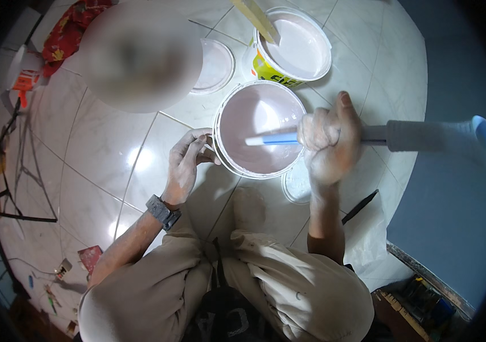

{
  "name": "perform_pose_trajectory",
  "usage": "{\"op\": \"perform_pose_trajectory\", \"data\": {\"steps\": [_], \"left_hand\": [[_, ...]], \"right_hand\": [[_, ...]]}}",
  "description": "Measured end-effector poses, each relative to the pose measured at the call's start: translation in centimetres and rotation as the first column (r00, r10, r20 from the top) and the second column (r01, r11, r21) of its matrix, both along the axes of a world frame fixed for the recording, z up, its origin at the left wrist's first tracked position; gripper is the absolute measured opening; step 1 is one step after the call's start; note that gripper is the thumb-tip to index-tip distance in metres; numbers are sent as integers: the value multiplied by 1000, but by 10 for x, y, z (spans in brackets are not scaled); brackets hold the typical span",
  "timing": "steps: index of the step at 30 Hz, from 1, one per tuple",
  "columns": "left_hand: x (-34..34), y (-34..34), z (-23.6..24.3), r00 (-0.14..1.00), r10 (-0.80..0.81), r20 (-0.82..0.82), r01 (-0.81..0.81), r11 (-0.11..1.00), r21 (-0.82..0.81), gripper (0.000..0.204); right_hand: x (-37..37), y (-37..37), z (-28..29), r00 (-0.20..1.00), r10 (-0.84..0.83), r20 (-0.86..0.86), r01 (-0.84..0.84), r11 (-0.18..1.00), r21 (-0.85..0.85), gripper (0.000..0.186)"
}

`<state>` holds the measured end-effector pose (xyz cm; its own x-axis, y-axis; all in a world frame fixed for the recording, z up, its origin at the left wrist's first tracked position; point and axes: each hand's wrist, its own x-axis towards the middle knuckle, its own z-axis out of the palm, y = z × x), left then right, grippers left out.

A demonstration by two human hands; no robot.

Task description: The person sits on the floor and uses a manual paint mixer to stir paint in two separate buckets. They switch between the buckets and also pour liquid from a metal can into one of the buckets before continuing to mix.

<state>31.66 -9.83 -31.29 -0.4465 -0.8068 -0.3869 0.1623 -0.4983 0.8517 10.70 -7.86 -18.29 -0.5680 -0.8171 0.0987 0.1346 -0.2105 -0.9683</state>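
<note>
A white bucket [216, 117] stands before me on the tiles, with pale, pinkish-white liquid inside. At its left rim, the fingers of my left hand [187, 158] close on the edge by the handle. My right hand [329, 139] makes a fist around a pole-like tool [419, 135] over the right rim. Its white and blue end points across the bucket's mouth; a thick grey grip with a blue end sticks out to the right. Motion blurs the fist and tool, and I cannot tell whether the tip touches the liquid. Pale residue coats both hands.
Behind stands a yellow-green and white bucket [293, 48] of white liquid with a wooden stick [257, 23] in it. Round lids [215, 67] lie nearby. A blurred round patch hides floor at upper left. A black-handled tool [361, 207] and plastic sheet [365, 239] lie right, near a grey-blue surface [450, 188].
</note>
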Motion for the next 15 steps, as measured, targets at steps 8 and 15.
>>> {"op": "perform_pose_trajectory", "data": {"steps": [8,15], "left_hand": [[7,5,2,1000,-12,-24,13,1000,29,32],[3,6,4,999,-10,-38,11,1000,25,32]], "right_hand": [[-15,-2,-4,956,-28,-292,8,998,-68,47],[13,-5,-1,996,53,68,-55,998,26,45]]}}
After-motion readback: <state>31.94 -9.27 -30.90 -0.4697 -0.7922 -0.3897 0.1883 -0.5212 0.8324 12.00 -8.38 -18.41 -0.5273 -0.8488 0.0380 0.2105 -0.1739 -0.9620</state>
